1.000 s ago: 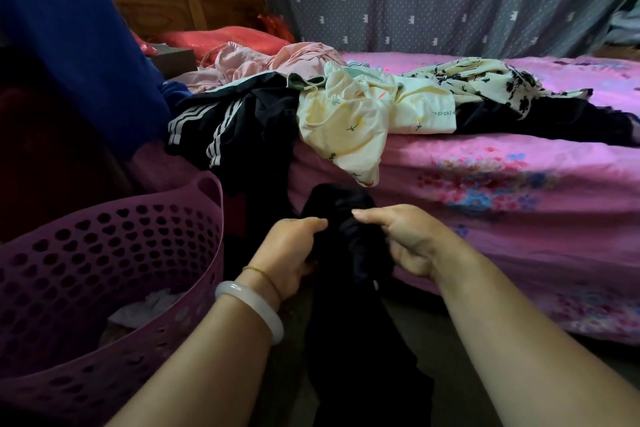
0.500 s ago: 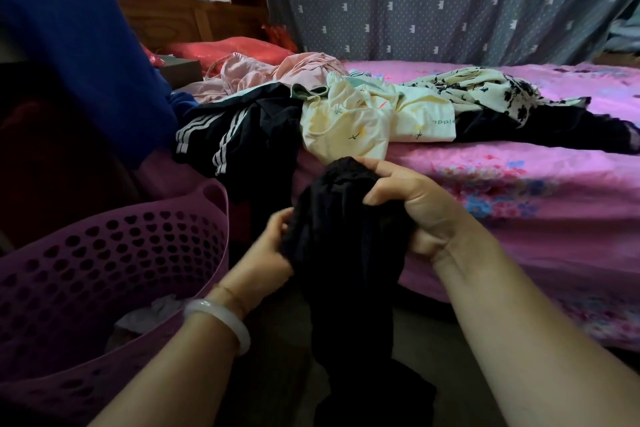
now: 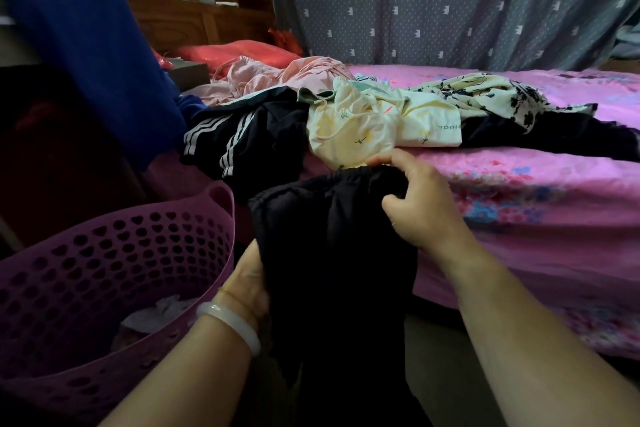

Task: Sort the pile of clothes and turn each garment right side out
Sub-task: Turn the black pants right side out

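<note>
Black garment (image 3: 332,253) now raised centre-frame, waistband spread; right hand (image 3: 419,208) clamps it; left hand (image 3: 247,282) half-hidden, grip indeterminate. Turning judged underway.

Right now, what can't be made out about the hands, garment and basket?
Head view:
1. Fingers of the left hand: hidden behind the black fabric garment; grip unclear.
2. That garment: lower end cut off by the bottom edge; too dark to tell which side is out.
3. Purple perforated plastic basket: contents mostly hidden by its wall.
</note>
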### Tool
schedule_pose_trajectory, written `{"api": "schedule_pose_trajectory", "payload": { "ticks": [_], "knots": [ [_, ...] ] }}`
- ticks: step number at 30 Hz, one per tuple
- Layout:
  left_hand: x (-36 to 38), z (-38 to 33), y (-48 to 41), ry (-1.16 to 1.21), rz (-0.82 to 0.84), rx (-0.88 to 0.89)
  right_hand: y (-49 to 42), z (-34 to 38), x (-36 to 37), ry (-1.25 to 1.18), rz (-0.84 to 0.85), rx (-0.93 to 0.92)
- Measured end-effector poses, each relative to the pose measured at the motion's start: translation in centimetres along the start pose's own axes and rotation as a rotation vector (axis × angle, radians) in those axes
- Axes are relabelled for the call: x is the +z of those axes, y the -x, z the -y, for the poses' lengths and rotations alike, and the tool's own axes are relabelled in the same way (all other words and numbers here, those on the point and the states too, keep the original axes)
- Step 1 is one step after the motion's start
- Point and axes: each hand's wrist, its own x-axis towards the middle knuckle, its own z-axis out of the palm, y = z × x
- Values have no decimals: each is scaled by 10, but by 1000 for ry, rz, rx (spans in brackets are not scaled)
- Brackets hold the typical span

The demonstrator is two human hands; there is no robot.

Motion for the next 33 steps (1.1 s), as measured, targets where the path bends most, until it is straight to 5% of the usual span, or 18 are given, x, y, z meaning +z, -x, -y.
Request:
{"api": "schedule_pose_trajectory", "payload": {
  "ticks": [3,7,9,12,15,19,24,27,29,33],
  "knots": [
    [4,-2,-2,34,42,1,11,4,16,141,10,37],
    [21,9,-12,-229,-99,177,21,29,31,-769,476,474],
    [22,13,-18,-381,-248,375,23,29,36,-871,600,489],
    [25,9,-17,-662,-233,540,24,25,43,-893,443,443],
    [15,-3,-17,-612,43,458,14,18,32,-1040,283,575],
    [-16,-5,-27,-552,102,318,8,22,7,-1220,405,588],
    [-22,32,-15,-657,397,5,7,25,2,-1394,500,716],
    [-6,30,-16,-477,211,182,2,-5,13,-1621,342,793],
    [2,17,-17,-378,94,255,8,-18,20,-1576,369,905],
    [6,-2,-19,-397,-1,311,31,-18,32,-1237,697,909]
  ]
}}
